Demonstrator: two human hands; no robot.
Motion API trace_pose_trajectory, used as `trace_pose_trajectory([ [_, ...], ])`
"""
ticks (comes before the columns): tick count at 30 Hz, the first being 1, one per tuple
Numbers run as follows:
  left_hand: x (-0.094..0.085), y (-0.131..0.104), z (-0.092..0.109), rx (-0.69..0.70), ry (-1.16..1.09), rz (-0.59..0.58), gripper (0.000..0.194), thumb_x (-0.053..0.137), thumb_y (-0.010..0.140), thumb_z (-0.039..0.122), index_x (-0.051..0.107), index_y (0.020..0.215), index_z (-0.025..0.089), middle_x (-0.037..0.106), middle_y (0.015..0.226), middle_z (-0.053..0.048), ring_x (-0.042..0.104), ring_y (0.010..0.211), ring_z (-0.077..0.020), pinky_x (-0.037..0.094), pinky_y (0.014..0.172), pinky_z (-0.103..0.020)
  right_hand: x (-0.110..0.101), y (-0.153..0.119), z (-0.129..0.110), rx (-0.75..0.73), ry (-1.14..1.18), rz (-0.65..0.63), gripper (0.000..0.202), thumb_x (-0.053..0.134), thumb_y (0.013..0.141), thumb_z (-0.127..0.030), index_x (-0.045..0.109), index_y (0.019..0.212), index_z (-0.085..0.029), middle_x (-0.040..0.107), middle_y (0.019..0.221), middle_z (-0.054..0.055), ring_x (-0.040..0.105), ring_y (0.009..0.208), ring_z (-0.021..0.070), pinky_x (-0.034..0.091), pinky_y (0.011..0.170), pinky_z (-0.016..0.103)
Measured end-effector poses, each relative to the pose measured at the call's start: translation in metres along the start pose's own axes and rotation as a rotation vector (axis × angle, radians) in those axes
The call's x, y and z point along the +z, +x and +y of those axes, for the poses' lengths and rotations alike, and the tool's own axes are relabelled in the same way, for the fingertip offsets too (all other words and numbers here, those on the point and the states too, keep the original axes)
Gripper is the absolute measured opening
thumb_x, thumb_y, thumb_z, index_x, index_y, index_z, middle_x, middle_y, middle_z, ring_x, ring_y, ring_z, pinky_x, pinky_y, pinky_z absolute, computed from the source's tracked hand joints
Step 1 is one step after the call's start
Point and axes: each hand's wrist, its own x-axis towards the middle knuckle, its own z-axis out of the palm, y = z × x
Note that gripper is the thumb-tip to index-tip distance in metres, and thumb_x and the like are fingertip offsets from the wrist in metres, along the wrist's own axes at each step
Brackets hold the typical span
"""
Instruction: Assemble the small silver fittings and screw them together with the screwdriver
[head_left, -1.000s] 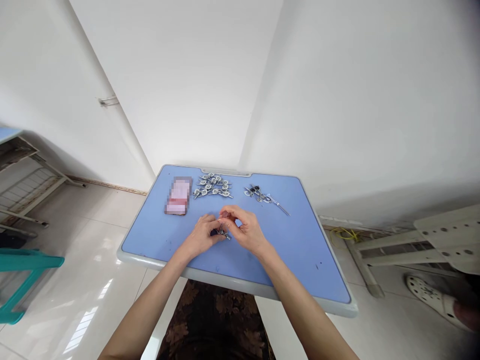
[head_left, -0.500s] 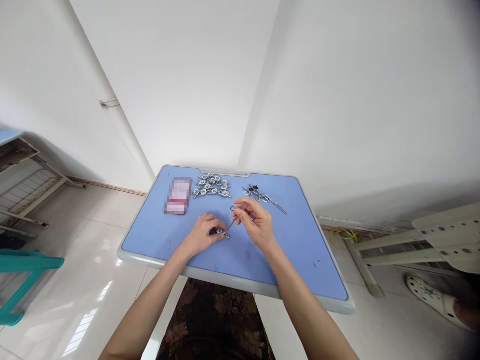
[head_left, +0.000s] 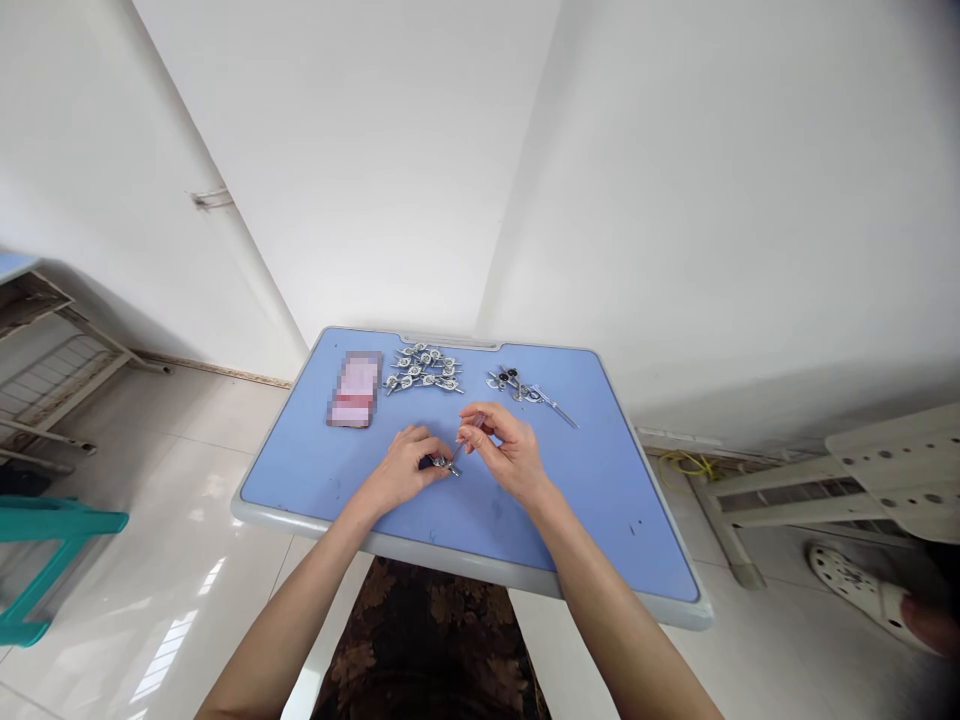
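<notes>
My left hand point(head_left: 405, 466) is closed on a small silvery metal part point(head_left: 448, 465), pinning it low over the blue tabletop. In a pinch, my right hand point(head_left: 508, 452) grips a thin screwdriver point(head_left: 457, 452); its clear handle is mostly covered by my fingers. The slim shaft slants down to the left, its tip at the metal part. Whether the tip sits in a screw is too small to tell. Beyond my hands lies a group of similar metal parts point(head_left: 424, 368). Farther right is a looser pile of metal pieces with black round bits point(head_left: 510, 380).
A blurred-out phone-like rectangle point(head_left: 355, 390) lies on the left of the blue table point(head_left: 600, 500). A thin metal rod point(head_left: 561, 412) extends from the right pile. White walls stand behind. A green stool point(head_left: 60, 540) is at left; another person's clog point(head_left: 855, 585) shows at right.
My right hand has shifted slightly left and down, bringing the screwdriver closer to the metal part. The left hand stays put, and the view has moved a little.
</notes>
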Motion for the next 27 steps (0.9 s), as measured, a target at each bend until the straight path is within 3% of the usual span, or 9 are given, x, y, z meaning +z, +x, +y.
trace_pose_trajectory([
  [21, -0.0025, -0.0001, 0.0050, 0.005, -0.006, 0.002, 0.009, 0.068, 0.083, 0.024, 0.068, 0.091, 0.020, 0.059, 0.085, -0.001, 0.054, 0.086, -0.0188, 0.038, 0.084, -0.034, -0.0021, -0.0016, 0.0000, -0.021, -0.078, -0.015, 0.007, 0.057, 0.090, -0.025, 0.057, 0.096, -0.022, 0.060, 0.071, -0.002, 0.059, 0.055, 0.0111, 0.052, 0.055, 0.027],
  [27, 0.0005, 0.0008, 0.0008, 0.003, 0.007, 0.009, 0.011, 0.069, 0.082, 0.022, 0.069, 0.092, 0.021, 0.060, 0.086, -0.001, 0.054, 0.086, -0.0195, 0.039, 0.085, -0.035, 0.0003, -0.0008, -0.0038, -0.187, -0.235, -0.072, 0.024, 0.052, 0.093, -0.024, 0.058, 0.116, -0.025, 0.066, 0.078, 0.001, 0.063, 0.064, 0.0129, 0.054, 0.063, 0.027],
])
